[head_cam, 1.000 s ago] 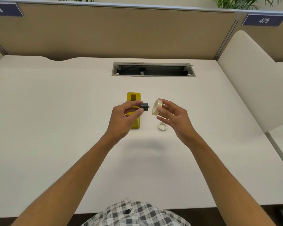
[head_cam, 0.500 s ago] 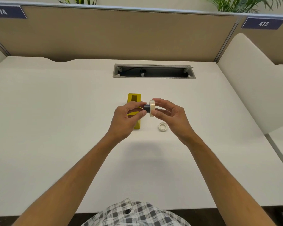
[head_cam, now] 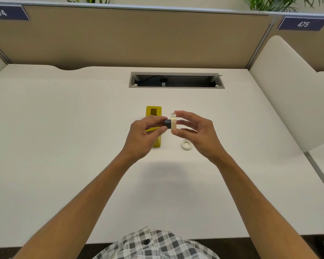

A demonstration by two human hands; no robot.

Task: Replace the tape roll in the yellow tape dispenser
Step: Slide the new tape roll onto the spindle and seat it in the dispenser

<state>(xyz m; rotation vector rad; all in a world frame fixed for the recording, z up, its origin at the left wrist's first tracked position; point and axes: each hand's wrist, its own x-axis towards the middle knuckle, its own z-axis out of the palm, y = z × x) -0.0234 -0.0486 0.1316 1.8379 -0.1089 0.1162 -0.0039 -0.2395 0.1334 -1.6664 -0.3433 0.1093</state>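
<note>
1. Nearest the camera: a plaid shirt [head_cam: 153, 245] at the bottom edge, with two bare forearms reaching forward over the white counter [head_cam: 64, 146].
2. Raised above the counter, close together: left hand [head_cam: 144, 136] pinching a dark spool [head_cam: 167, 123] between thumb and fingertips; right hand [head_cam: 196, 134] gripping a pale tape roll [head_cam: 173, 123] by its rim, thumb below and fingers above.
3. Spool and roll touching, spool end at the roll's centre hole; how far in, cannot tell.
4. Lying flat on the counter just below the right hand: a small white ring [head_cam: 187, 144].
5. Behind the left hand, partly hidden: the yellow dispenser [head_cam: 153, 116], lengthwise away from the camera, with nothing in its cradle.
6. Farther back: a cable slot [head_cam: 176, 80] cut into the counter.
7. Farthest: a tan partition [head_cam: 138, 38] bearing labels 474 [head_cam: 0, 12] and 475 [head_cam: 303, 24].
</note>
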